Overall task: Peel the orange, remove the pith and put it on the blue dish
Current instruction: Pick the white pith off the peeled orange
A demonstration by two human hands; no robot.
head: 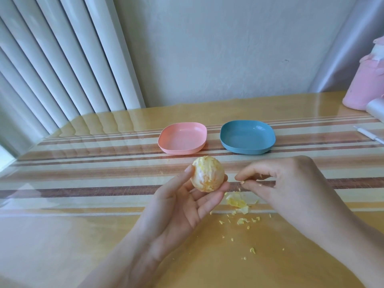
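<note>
The head view looks down on a glossy wooden table (83, 235) with a striped runner lying across its middle.

Just below the centre of the frame, the left hand (178, 206) is turned palm up and holds the orange (207, 176) above the table. Its thumb lies on the fruit's left side and its fingers curl under and round the right side. The orange is fully out of its skin, pale and patchy, with white pith showing over much of its surface.

To the right of the fruit and apart from it, the right hand (284, 183) is turned back up. Its thumb and forefinger are pinched together on a small bit of pith (242, 182), and its other fingers are curled in.

Below the two hands, a heap of peel (236, 201) lies on the table. Small yellow crumbs (252, 250) are scattered from there toward the lower part of the frame.

Above the hands, in the middle of the frame, two shallow square dishes sit side by side on the runner, near each other but not touching. The pink dish (182, 138) is on the left and the blue dish (248, 137) on the right, and nothing lies in either.

A pink container (365, 84) stands at the right edge of the frame, partly cut off. A thin white stick (368, 136) lies on the table below it. White vertical blinds (52, 59) fill the upper left, and a plain wall (218, 48) fills the upper centre.
</note>
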